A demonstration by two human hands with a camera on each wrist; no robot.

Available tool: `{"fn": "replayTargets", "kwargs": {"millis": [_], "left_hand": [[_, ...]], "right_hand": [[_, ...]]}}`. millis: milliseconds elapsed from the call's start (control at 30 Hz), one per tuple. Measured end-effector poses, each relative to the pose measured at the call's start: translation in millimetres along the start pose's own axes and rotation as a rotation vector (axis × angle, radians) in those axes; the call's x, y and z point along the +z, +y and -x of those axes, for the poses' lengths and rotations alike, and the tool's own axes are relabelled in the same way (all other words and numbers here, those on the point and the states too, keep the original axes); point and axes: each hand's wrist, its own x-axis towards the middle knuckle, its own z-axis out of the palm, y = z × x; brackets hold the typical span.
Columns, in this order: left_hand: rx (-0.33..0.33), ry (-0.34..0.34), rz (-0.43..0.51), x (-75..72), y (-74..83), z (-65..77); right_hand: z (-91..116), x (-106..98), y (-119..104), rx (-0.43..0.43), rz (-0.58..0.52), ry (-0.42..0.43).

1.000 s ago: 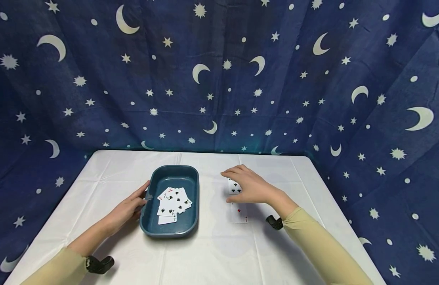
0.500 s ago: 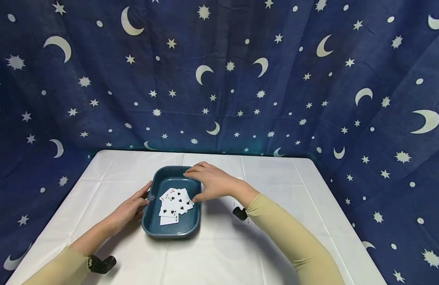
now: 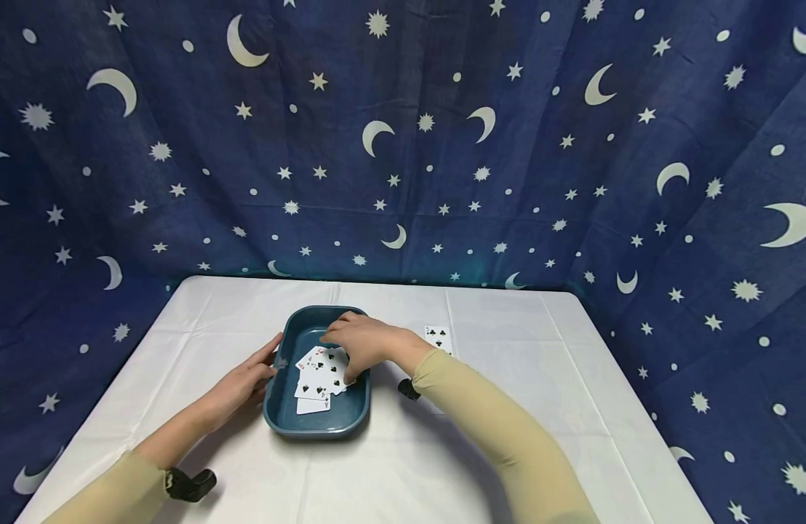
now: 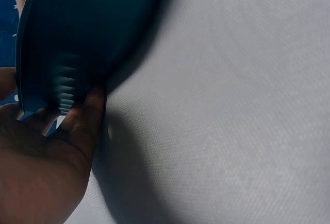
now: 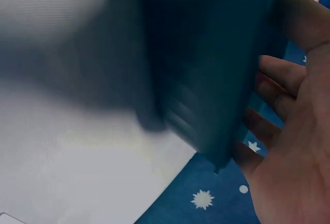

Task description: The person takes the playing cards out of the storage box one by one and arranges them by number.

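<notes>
Blue tray [image 3: 314, 434] on the white table [image 3: 377, 480], and inside it a loose pile of cards [image 3: 316, 382] overlaps on the floor, face up, spades showing on top, red marks peeking out at the far left. The left hand [image 3: 238, 389] touches the outside of the left wall, fingers extended, no clench there. Opposite, the right hand [image 3: 365, 343] arches over the right rim, thumb and fingers apart above the pile, nothing visibly grasped; thumb contact, can't tell! Outside the tray, a clubs card [image 3: 437, 336] lies face up, partly hidden by the right sleeve [image 3: 501, 437].
</notes>
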Motion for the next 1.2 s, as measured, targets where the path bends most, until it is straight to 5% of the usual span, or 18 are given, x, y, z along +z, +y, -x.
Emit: {"fn": "replayTargets", "kwargs": {"millis": [533,1200], "left_hand": [[-0.011,0.02,-0.014,-0.4,-0.6,0.3],[-0.009,0.028,-0.009,-0.6,-0.2,0.8]], "right_hand": [[-15.8,12.4,-7.1,0.038,0.124,-0.118],[-15.7,19.3,-7.5,0.037,0.134,-0.073]]}}
